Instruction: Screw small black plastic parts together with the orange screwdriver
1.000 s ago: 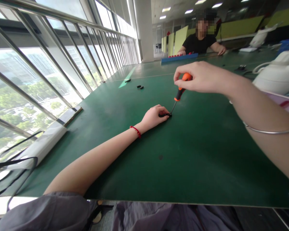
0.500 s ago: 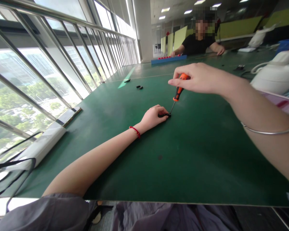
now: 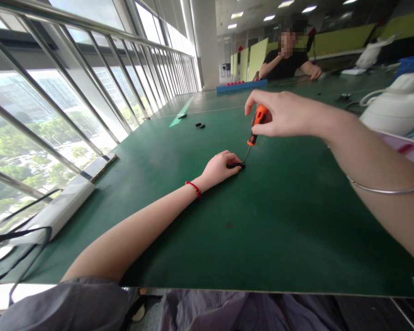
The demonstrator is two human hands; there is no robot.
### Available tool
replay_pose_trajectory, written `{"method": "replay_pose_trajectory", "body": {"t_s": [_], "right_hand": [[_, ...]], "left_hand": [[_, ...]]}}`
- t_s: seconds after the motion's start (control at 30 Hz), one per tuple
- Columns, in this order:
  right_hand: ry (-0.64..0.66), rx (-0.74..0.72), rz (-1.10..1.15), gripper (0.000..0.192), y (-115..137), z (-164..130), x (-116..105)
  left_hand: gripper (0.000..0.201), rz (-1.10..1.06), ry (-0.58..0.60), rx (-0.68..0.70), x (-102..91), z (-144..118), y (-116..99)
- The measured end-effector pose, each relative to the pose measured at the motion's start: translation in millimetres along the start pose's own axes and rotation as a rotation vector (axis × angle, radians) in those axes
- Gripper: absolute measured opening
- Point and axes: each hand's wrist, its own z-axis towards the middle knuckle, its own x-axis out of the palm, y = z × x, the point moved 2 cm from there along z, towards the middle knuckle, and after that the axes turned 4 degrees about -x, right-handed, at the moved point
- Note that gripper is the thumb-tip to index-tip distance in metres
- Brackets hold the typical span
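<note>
My left hand [image 3: 222,166] rests on the green table [image 3: 283,220], its fingers closed around a small black part [image 3: 235,165] that lies flat there; its exact kind does not show. Above and to the right, my right hand [image 3: 279,115] grips an orange and black screwdriver [image 3: 259,118] by its handle, thumb on one side and forefinger arched over the top. The screwdriver leans slightly, and its thin shaft runs down to the right end of the black part, where the tip meets it.
Several small black pieces [image 3: 200,125] lie farther back. A blue strip with red knobs [image 3: 241,85] is at the far edge, near a person [image 3: 286,64] seated opposite. White equipment [image 3: 393,108] stands at right; a metal railing [image 3: 124,41] and black cables [image 3: 37,230] are at left.
My right hand's fingers have shifted round the screwdriver handle, the thumb lower and the forefinger raised. My left hand stays put. The person opposite has lifted one hand to the face.
</note>
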Motion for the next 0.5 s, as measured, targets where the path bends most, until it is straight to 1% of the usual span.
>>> {"method": "replay_pose_trajectory", "body": {"t_s": [0.1,0.2,0.3,0.37,0.4,0.43,0.5], "right_hand": [[-0.018,-0.043,0.053,0.016,-2.8,2.2,2.1],[-0.031,-0.079,0.120,0.016,0.6,3.4,7.2],[-0.031,-0.038,0.182,0.014,11.5,4.0,22.8],[-0.056,0.011,0.225,0.019,22.0,3.3,36.4],[-0.075,-0.009,0.241,0.019,28.8,2.3,42.5],[-0.116,-0.071,0.237,0.015,36.6,0.6,47.0],[-0.164,-0.241,0.207,0.002,53.4,-5.2,52.8]], "left_hand": [[0.017,0.007,0.006,-0.001,-0.2,0.0,0.4],[0.017,0.038,0.005,0.000,-0.9,-1.9,-1.8],[0.016,0.166,-0.019,0.038,-0.8,-4.5,-9.2],[0.015,0.277,-0.036,0.052,0.0,-4.6,-15.3],[0.015,0.314,-0.045,0.046,0.3,-4.0,-17.6],[0.016,0.332,-0.053,0.035,0.4,-3.2,-18.9],[0.016,0.330,-0.064,0.003,-0.4,-2.7,-17.3]]}}
